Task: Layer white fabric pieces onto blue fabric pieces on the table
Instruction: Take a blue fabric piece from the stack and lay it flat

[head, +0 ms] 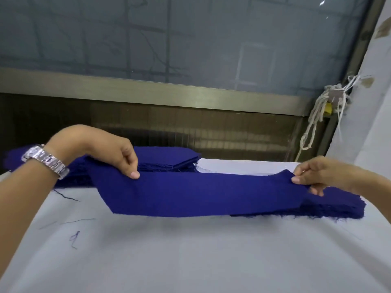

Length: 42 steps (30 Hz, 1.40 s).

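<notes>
The left hand, with a silver metal link watch on its wrist, pinches the upper edge of a long dark-blue woven fabric strip near its left end, thumb in front and fingers curled behind. The right hand pinches the strip's other end at its upper corner, thumb and forefinger closed on the cloth and the remaining fingers curled below. The strip stretches nearly flat between the two hands, over the pale white cloth-covered table; I cannot tell whether its lower edge touches the surface. Just behind the left hand lies a flat stack of dark-blue cut fabric pieces with frayed edges. Beneath the right hand lies a second frayed dark-blue fabric stack. Between the hands, just beyond the strip, a brighter white fabric piece lies flat. Loose blue threads lie below the left forearm.
</notes>
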Motion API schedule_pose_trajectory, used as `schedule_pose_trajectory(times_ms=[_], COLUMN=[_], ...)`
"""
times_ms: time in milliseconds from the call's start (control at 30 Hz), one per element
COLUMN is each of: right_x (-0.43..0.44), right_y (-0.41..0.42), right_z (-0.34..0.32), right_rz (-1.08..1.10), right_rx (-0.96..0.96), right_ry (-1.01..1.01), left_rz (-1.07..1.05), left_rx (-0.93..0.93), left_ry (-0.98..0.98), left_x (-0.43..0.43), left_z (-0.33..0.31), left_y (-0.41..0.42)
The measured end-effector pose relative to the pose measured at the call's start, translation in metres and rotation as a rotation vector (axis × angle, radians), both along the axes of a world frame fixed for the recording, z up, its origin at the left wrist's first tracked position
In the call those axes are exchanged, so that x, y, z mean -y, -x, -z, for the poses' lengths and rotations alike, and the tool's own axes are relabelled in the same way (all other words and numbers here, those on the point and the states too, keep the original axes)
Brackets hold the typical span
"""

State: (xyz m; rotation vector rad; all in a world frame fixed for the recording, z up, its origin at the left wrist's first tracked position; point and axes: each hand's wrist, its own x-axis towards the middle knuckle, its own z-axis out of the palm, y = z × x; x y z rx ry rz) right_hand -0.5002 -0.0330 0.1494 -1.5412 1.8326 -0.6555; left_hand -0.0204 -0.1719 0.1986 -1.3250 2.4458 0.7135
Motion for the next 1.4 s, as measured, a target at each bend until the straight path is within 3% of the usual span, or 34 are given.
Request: schedule_pose_trajectory(times_ms=[133,367,767,933,1067,1200,1400], right_x=[-0.020,-0.035,-0.037,-0.038,-0.039,-0.034,0.000], right_y=[0.037,0.080,0.085,0.078,0.071,0.067,0.073], right_z=[0.012,0.040,0.053,0.046,0.037,0.022,0.020], right_rz=[-0.052,-0.121,-0.158,-0.112,-0.006,0.178,0.497], right_rx=[-0.022,-0.097,-0.201,-0.295,-0.379,-0.492,-0.496], right_ry=[-0.196,-0.333,-0.416,-0.450,-0.479,-0.439,-0.064], left_rz=[0.075,0.133,0.035,0.008,0.028,0.112,0.146], left_rx=[-0.004,0.124,0.332,0.422,0.418,0.156,-0.244], left_ry=[-0.114,-0.288,-0.159,0.016,0.328,0.683,0.932], left_x=[-0.007,-0.007,-0.014,-0.020,-0.025,-0.025,-0.003], left_z=[0.011,0.038,0.062,0.061,0.059,0.060,0.066], left_y=[0.018,0.040,0.063,0.068,0.079,0.100,0.144])
